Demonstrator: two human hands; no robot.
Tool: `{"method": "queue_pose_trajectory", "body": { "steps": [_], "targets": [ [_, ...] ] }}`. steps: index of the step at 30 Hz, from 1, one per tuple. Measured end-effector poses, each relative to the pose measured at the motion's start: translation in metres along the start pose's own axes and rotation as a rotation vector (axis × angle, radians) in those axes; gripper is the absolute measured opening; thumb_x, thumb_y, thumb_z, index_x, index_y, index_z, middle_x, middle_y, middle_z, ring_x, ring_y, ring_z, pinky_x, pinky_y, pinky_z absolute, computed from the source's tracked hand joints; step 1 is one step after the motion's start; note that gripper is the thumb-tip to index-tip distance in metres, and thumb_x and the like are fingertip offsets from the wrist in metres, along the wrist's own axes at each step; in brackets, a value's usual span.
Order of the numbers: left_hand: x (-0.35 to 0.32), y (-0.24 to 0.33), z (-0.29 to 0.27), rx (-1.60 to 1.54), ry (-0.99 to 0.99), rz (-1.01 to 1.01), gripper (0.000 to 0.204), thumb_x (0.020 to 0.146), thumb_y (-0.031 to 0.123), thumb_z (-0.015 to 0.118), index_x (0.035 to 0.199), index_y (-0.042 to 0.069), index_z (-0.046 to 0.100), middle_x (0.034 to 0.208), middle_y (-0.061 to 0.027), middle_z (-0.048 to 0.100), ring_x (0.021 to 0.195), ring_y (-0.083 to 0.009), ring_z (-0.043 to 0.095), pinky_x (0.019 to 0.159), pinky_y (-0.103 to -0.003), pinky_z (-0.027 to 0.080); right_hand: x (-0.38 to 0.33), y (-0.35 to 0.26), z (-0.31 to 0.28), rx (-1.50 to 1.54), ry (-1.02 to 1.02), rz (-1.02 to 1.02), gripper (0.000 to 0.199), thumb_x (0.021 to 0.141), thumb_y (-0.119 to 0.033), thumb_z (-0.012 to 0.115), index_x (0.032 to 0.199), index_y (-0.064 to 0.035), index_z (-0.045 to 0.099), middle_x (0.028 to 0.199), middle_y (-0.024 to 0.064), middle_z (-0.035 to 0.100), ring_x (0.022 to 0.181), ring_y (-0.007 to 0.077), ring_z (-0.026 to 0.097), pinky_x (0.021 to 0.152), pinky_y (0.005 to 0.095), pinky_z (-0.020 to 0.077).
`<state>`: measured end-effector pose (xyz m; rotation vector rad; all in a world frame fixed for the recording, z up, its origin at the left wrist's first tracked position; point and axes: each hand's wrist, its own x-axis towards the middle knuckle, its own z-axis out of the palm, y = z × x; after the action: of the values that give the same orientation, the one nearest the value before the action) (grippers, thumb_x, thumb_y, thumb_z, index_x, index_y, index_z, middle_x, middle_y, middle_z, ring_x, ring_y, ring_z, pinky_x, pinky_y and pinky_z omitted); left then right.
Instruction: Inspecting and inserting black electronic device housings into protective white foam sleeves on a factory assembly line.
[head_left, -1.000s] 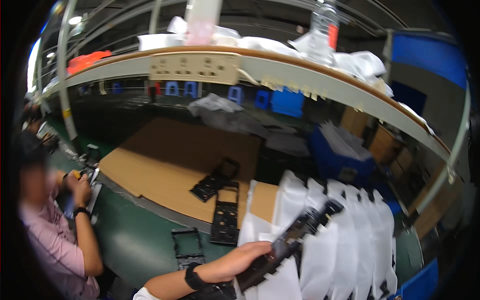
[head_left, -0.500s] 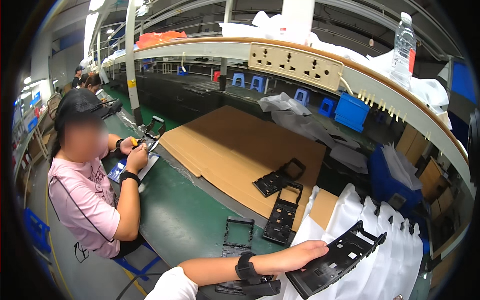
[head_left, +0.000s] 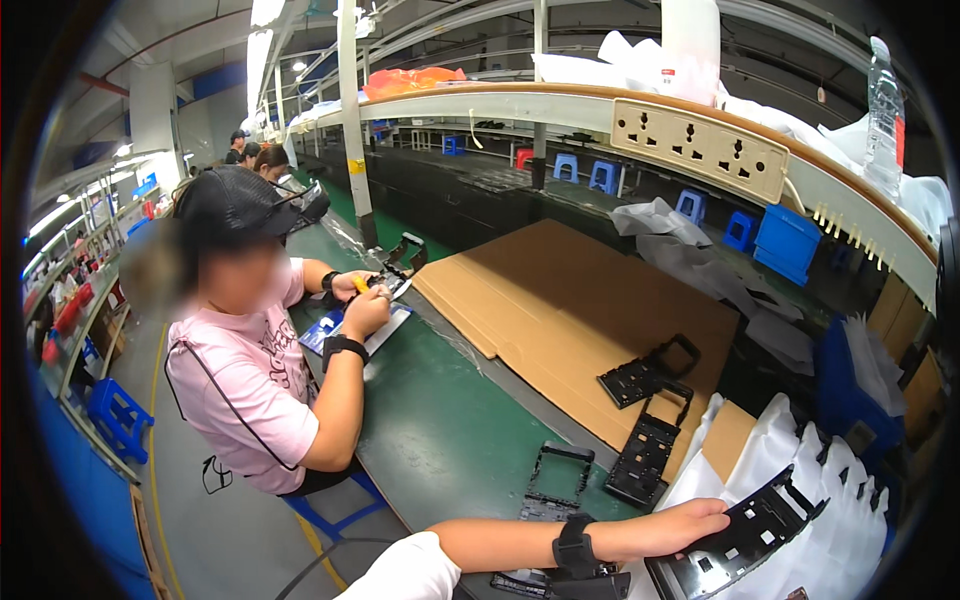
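Observation:
My left hand [head_left: 672,531] reaches in from the lower edge, with a black strap around its wrist. It is closed on the edge of a black plastic frame [head_left: 745,543], a long flat piece with small square cutouts and an open end. The thumb lies along the top; the other fingers are mostly hidden. The frame is tilted over a row of white foam sleeves [head_left: 790,450]. Another black frame [head_left: 640,457] lies just beyond my hand, and one [head_left: 560,477] lies partly behind my forearm. My right hand is out of view.
A brown cardboard sheet [head_left: 560,310] covers much of the green bench [head_left: 430,440], with a black frame [head_left: 635,380] on it. At left, a seated co-worker [head_left: 250,380] handles a similar piece. A shelf with a socket strip [head_left: 697,146] and a bottle [head_left: 884,125] crosses above.
The view has turned left, so the scene has shifted to the right. My left hand keeps its hold on the black frame, which has come slightly lower and nearer.

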<state>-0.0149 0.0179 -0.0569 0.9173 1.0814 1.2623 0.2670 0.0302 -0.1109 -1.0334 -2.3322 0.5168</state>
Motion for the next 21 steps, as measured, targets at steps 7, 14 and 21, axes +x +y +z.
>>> {"method": "queue_pose_trajectory", "body": {
  "steps": [7, 14, 21],
  "targets": [
    [0.008, 0.0, 0.004, 0.042, -0.054, 0.037, 0.033, 0.096, 0.033, 0.043, 0.122, 0.013, 0.046, 0.086, 0.0075, 0.051, 0.068, 0.0005, 0.042, 0.053, -0.018, 0.035, 0.002, -0.015, -0.01, 0.032, 0.1, -0.052, 0.023, 0.083, -0.023, 0.061, 0.076, -0.0015, 0.06, 0.071, 0.0183, 0.059, 0.065, 0.0372, 0.056, 0.059, 0.042, 0.0462],
    [0.002, 0.001, 0.001, 0.084, -0.021, 0.087, 0.032, 0.095, 0.031, 0.045, 0.119, 0.011, 0.044, 0.09, 0.0038, 0.055, 0.068, -0.0009, 0.044, 0.053, -0.019, 0.036, 0.005, -0.011, -0.003, 0.049, 0.112, -0.204, 0.02, 0.082, -0.019, 0.062, 0.078, 0.0004, 0.061, 0.075, 0.0189, 0.062, 0.066, 0.0368, 0.058, 0.061, 0.0417, 0.0479],
    [0.002, -0.004, -0.006, 0.088, 0.034, 0.065, 0.029, 0.095, 0.03, 0.046, 0.116, 0.01, 0.044, 0.088, 0.0044, 0.056, 0.067, -0.0013, 0.043, 0.053, -0.019, 0.036, 0.016, -0.014, 0.003, 0.214, 0.132, -0.248, 0.023, 0.077, -0.02, 0.071, 0.082, 0.0004, 0.063, 0.08, 0.0186, 0.064, 0.071, 0.0373, 0.06, 0.065, 0.0405, 0.0497]
  ]
}}
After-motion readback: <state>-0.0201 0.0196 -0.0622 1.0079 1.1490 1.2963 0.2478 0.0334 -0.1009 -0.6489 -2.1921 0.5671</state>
